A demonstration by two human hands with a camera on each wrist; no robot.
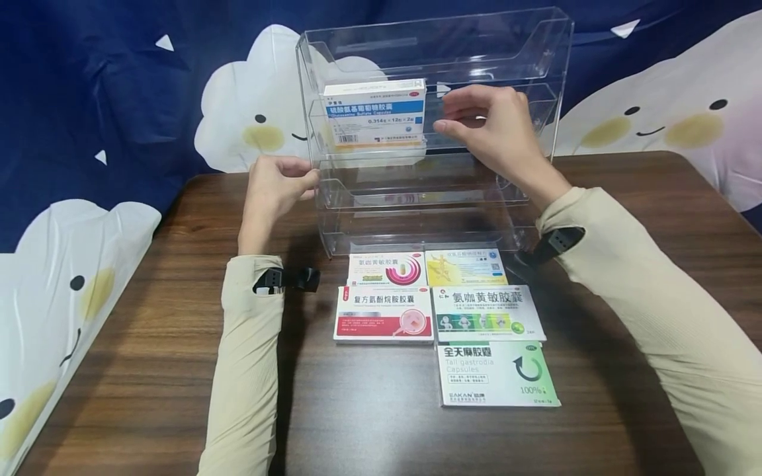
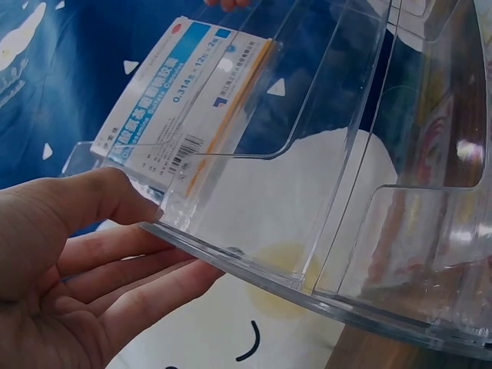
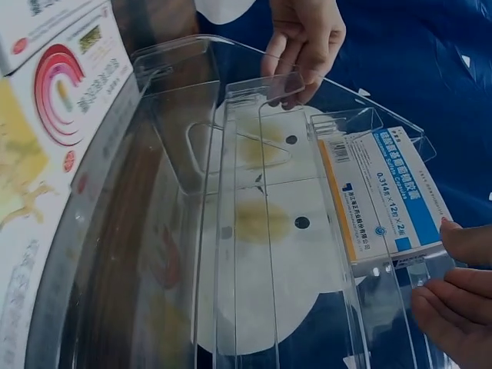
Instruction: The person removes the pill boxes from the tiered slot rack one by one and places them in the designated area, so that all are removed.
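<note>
A clear plastic tiered rack (image 1: pixel 417 198) stands on the table. In one of its upper tiers, at the left end, a white and blue capsule box (image 1: pixel 376 119) sits upright with its printed front facing me. My left hand (image 1: pixel 276 188) pinches the rack's left side edge; thumb and fingers lie on either side of that wall (image 2: pixel 254 280) in the left wrist view. Just right of the box is my right hand (image 1: pixel 491 125), its fingers loosely bent and holding nothing. The right thumb (image 3: pixel 469 242) is very close to the box's end; whether it touches, I cannot tell.
Several medicine boxes lie flat before the rack: a pink-ringed box (image 1: pixel 385 269), a yellow one (image 1: pixel 465 267), a red and white one (image 1: pixel 384 314), a white and green one (image 1: pixel 489 313) and a green-cornered one (image 1: pixel 497 375). Behind hangs a blue cloud-patterned cloth (image 1: pixel 149 99).
</note>
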